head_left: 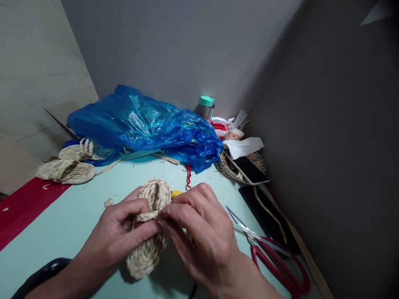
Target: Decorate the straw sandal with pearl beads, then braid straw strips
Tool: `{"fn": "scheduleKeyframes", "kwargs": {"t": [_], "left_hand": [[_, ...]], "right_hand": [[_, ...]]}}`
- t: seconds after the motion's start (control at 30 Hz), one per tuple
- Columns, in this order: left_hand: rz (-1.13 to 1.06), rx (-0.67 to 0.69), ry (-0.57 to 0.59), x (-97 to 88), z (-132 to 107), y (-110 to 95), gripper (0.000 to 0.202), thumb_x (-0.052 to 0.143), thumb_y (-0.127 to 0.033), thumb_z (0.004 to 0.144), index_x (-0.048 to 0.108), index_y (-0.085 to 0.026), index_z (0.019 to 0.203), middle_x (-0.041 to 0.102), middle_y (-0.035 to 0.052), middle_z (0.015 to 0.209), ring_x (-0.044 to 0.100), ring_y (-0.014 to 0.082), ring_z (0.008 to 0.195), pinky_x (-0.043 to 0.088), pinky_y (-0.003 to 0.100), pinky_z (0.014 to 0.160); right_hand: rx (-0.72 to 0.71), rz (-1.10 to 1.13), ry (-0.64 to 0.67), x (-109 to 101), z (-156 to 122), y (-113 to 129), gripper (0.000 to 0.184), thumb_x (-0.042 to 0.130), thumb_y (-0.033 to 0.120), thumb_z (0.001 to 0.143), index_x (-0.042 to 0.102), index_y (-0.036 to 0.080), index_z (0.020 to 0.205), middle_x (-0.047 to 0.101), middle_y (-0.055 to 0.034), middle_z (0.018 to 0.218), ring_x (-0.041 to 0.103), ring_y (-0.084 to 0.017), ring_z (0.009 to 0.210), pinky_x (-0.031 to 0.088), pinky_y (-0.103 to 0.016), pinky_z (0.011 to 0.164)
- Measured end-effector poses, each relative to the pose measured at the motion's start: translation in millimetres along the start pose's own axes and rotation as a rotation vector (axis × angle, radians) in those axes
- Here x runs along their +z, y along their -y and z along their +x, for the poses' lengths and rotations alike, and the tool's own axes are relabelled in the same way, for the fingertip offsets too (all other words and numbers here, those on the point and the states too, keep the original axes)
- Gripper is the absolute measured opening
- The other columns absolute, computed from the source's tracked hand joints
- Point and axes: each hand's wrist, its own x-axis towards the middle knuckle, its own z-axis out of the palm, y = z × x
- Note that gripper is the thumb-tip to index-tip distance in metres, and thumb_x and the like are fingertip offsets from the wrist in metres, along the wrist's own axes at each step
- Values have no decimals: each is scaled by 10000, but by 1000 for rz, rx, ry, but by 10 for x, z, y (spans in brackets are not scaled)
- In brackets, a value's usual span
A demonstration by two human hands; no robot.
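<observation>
A small woven straw slipper [146, 256] stands tilted above the pale table, its braided sole facing me. My left hand [119, 231] grips it, thumb and index finger pinching a braided strap [147, 217] that crosses its middle. From the other side my right hand [205, 232] pinches at the strap's right end; whatever lies between those fingertips is hidden. Just behind the right hand shows a bit of something yellow [176, 194], mostly covered. Scissors with red handles [271, 256] lie to the right of my right hand, blades slightly apart.
A blue plastic bag [136, 121] spreads along the back, with finished-looking straw slippers [67, 171] at its left. A phone [249, 167] rests on a woven basket [231, 170]. Behind are a green-lidded bottle [206, 106] and paper cup [234, 134]. A black flat object [263, 212] lies right.
</observation>
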Motion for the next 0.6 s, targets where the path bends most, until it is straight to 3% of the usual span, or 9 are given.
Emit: {"fn": "scheduleKeyframes", "kwargs": {"t": [0.13,0.27,0.43,0.6], "left_hand": [[-14,-69,25,-3,-14,-14,252,646,-303,793,543,-212,581,481,-23,675,485,168,659,415,273,600],[-206,-156,7,34,-49,-71,261,682,-339,767,545,-205,590,479,-22,712,475,158,681,396,258,601],[-549,-319,58,50,-60,-161,195,790,-327,667,635,-209,655,609,-16,768,566,178,783,459,247,698],[-669,-390,141,37,-37,-157,306,843,-323,641,751,-226,917,736,22,850,658,223,832,518,276,729]], "right_hand": [[-4,5,12,-23,20,20,82,569,130,924,647,120,903,651,-85,831,532,-195,785,417,-369,721],[29,104,-7,-84,39,16,137,566,122,915,618,96,1039,674,-93,932,556,-188,855,439,-359,795],[232,162,-109,-122,43,-71,187,502,104,945,618,136,1087,669,-56,973,586,-153,917,452,-299,838],[359,186,-131,-72,53,-132,141,524,148,947,616,175,1050,660,-30,980,606,-136,921,454,-262,829]]}}
